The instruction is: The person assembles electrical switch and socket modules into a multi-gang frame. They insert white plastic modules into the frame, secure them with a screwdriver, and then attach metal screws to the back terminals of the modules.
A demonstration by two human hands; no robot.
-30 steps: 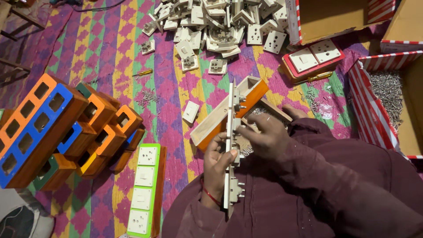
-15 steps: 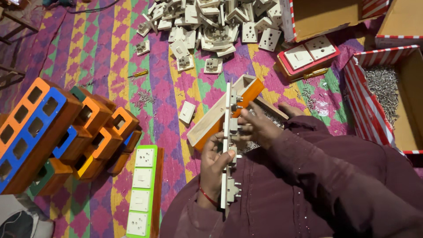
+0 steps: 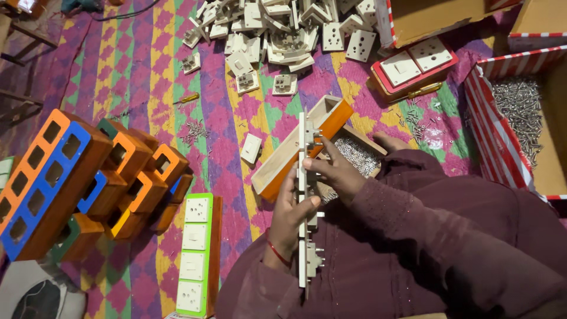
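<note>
Strip (image 3: 303, 195) lower, beside orange box (image 3: 301, 147)

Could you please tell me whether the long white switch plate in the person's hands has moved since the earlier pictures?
No. The long white switch plate remains upright, its top end overlapping the orange-edged wooden box, held by both hands as before.

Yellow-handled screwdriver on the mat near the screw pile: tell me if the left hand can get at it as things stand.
Probably not at once: the left hand grips the long white switch strip, so it is occupied. The screwdriver lies uncovered on the mat, well beyond it.
</note>
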